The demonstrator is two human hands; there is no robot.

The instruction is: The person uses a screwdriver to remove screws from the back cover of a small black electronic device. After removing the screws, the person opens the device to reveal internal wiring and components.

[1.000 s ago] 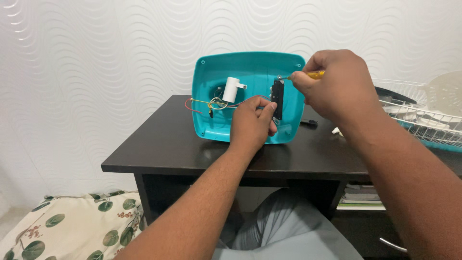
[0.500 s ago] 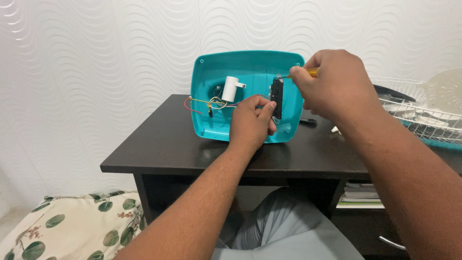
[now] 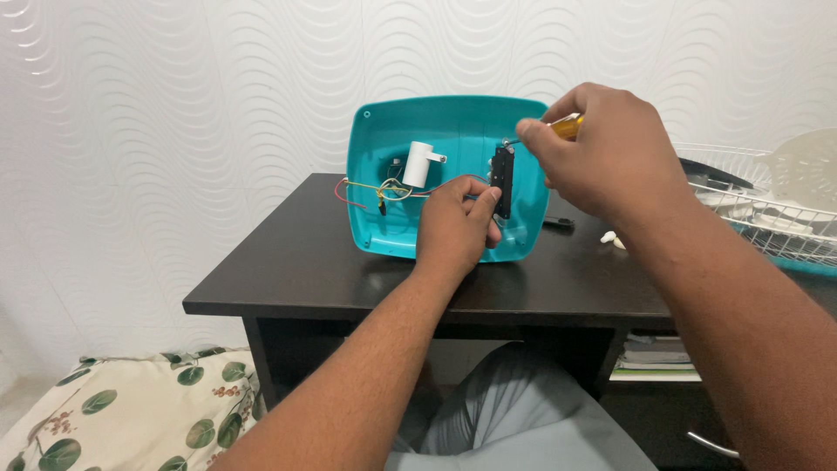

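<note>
Screwdriver (image 3: 558,128) unmoved on black part (image 3: 501,179), both hands unchanged

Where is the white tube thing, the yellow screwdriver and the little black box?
white cylinder (image 3: 418,163), head view, on the middle of its round side.
yellow screwdriver (image 3: 568,126), head view, on the handle showing past the right hand (image 3: 602,153).
black part (image 3: 502,170), head view, on its upper half.

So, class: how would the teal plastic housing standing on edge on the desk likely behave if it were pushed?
The teal housing looks like a thin hollow shell, so probably light. It stands on edge on the dark desk, so it may tip or slide; the left hand steadies it. The loose wires look floppy and might snag.
</note>
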